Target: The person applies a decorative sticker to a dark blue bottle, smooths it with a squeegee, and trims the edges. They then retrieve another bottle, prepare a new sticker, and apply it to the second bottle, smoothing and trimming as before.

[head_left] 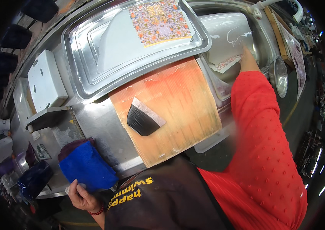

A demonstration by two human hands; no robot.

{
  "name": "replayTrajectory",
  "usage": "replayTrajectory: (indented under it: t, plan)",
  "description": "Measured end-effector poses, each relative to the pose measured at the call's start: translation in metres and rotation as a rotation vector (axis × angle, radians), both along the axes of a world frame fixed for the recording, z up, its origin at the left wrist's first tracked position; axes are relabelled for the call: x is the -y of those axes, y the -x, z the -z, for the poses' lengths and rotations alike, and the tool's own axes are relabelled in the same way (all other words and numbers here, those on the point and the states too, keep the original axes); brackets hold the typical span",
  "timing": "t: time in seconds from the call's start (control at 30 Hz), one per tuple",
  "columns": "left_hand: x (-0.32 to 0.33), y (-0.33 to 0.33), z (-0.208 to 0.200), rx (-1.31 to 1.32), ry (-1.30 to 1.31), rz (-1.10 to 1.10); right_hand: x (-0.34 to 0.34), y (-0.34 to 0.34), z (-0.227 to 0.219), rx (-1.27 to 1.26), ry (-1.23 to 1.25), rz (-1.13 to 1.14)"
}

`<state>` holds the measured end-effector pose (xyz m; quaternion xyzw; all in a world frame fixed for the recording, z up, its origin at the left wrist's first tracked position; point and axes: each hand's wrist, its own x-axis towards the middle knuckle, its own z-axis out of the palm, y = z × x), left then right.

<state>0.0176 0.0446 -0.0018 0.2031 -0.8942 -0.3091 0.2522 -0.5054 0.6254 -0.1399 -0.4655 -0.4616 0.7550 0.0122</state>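
Fingers of the right hand [248, 61] are down at the basin [265, 40], right against the near edge of a pale sheet [225, 32] — the fingertips hardly show, so whether they're pinching it or just resting there, I cannot tell. That sheet lies in the basin at upper right, glossy and wet-looking, a patterned strip along its lower edge. Over on the other side, the left hand [81, 196] is at the lower corner of a blue cloth [89, 166], fingers bent, something whitish by the tips; what they grip, if anything, isn't clear.

Middle of the worktop [97, 117]: an orange striped board [187, 115], a black scraper [143, 120] lying on it, and a metal tray [76, 67] overlapping its far end, holding a floral printed sheet [162, 25].

Trouble spots? If the pale sheet is thin, a hard tug at one edge could crease or tear it. Water could make it slip. And that tray corner sits close to the reaching arm — a careless elbow could knock it, jolting the print inside.
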Motion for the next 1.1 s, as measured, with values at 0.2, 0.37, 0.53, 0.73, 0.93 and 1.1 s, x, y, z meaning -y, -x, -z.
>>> replayTrajectory:
  t: [0.2,0.37,0.53,0.73,0.93,1.1]
  plan:
    - [0.001,0.005,0.0,-0.004,0.063,0.029,0.003,0.001,0.0,-0.002,0.021,0.013]
    - [0.004,0.005,0.003,-0.041,0.05,0.051,0.006,0.002,-0.001,-0.006,0.047,0.02]
    - [0.005,0.003,0.006,-0.025,0.094,0.032,0.014,0.006,-0.006,-0.023,0.06,0.021]
    - [0.006,0.003,0.007,-0.04,0.074,0.036,0.018,0.007,-0.008,-0.16,0.012,-0.01]
    - [0.008,0.003,0.01,-0.043,0.097,0.045,0.011,0.014,0.0,-0.331,-0.019,-0.086]
    - [0.01,0.0,0.014,-0.057,0.082,0.055,0.009,0.02,0.001,-0.291,0.019,-0.134]
